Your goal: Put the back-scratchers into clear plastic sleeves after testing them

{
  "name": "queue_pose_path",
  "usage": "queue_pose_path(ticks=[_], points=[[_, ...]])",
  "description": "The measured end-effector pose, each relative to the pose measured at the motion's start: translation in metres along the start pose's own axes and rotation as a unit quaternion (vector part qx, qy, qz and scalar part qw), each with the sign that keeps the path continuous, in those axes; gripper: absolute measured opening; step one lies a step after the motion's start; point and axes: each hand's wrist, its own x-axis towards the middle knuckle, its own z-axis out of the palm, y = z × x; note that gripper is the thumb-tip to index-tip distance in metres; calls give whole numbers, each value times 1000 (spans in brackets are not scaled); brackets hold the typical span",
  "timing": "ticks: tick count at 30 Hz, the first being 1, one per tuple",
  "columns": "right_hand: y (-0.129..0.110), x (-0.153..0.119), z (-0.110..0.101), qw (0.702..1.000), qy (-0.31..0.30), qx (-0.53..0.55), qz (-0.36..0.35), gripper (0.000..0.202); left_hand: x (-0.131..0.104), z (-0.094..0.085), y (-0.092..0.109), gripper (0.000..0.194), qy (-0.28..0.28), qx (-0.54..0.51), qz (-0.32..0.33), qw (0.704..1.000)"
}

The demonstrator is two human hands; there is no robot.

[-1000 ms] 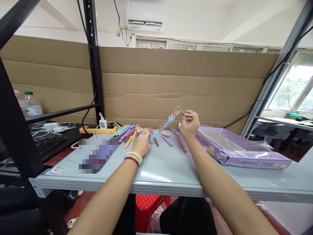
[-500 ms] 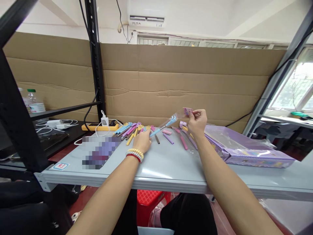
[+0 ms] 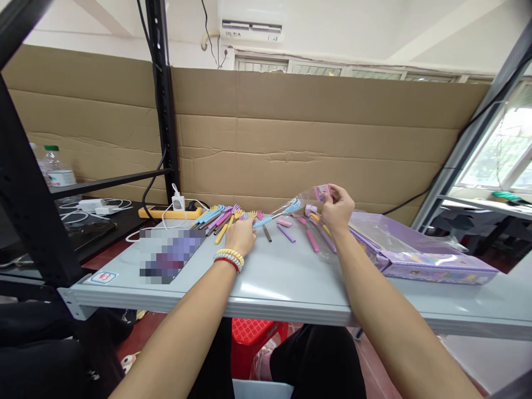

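Note:
My left hand (image 3: 241, 235), with yellow and white beaded bracelets at its wrist, is closed around the handle end of a light blue back scratcher (image 3: 266, 220). Its clawed head lies inside a clear plastic sleeve (image 3: 306, 196) that stretches toward the right. At the sleeve's other end, my right hand (image 3: 337, 208) pinches its pink printed header card (image 3: 322, 192). Beside my left hand spreads a pile of back scratchers (image 3: 222, 216) in blue, purple, pink and yellow. Under the sleeve lie a purple stick (image 3: 286, 233) and a pink card (image 3: 284, 222).
At the right stands an open purple box (image 3: 440, 268) with clear plastic inside. Packed sticks and a pink stick (image 3: 309, 235) lie left of it. A yellow power strip (image 3: 160, 213) with a white charger is at the back left. Cardboard (image 3: 324, 133) walls the rear of the table.
My right hand has shifted slightly right with the header card, which now shows more of its face. The blue back scratcher's handle remains in my left hand. The view tilts a little.

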Motion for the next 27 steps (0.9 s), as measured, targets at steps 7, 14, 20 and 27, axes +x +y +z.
queue_pose_path(ticks=[7,14,20,27], points=[[-3,4,-3,986,-42,111,115,35,0,0,0,23,4,-5,8,1000],[-13,0,-4,964,-130,166,164,45,0,0,0,25,-6,-12,15,1000],[-12,-2,-5,942,-186,188,207,36,0,-2,0,25,-5,-14,-1,1000],[-10,-1,-7,928,-217,186,240,42,0,-1,-1,23,-6,-10,4,1000]])
